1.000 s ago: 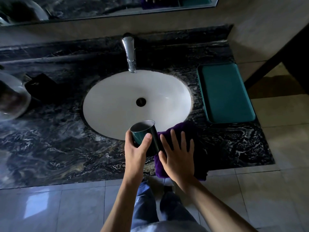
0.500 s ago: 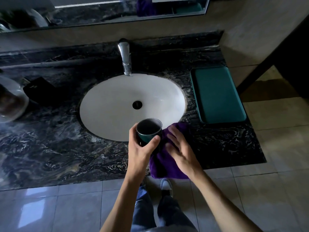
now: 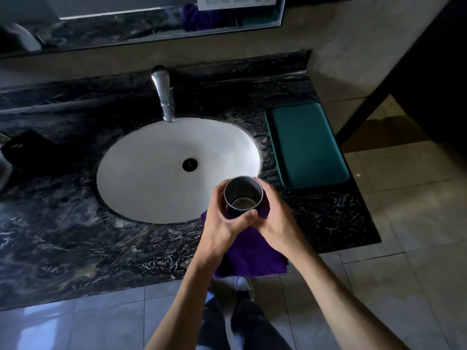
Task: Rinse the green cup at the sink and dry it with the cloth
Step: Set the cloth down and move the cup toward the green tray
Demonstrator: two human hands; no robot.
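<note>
Left hand (image 3: 225,218) grips green cup (image 3: 243,195) upright; right hand (image 3: 275,215) curled, pressing purple cloth (image 3: 252,253) against its side; best rotate cup, wipe wall then inside.

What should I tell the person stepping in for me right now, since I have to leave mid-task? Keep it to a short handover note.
Left hand: grips the green cup upright, mouth up, over the counter's front edge beside the sink.
Right hand: wraps the purple cloth against the cup's right side and underside; the rest of the cloth hangs down.
Faucet: no water visibly running.
Done: cup and cloth brought together. Whether it was rinsed cannot be told.
Left: wipe the outside and inside dry, then set the cup down, perhaps on the green tray.
</note>
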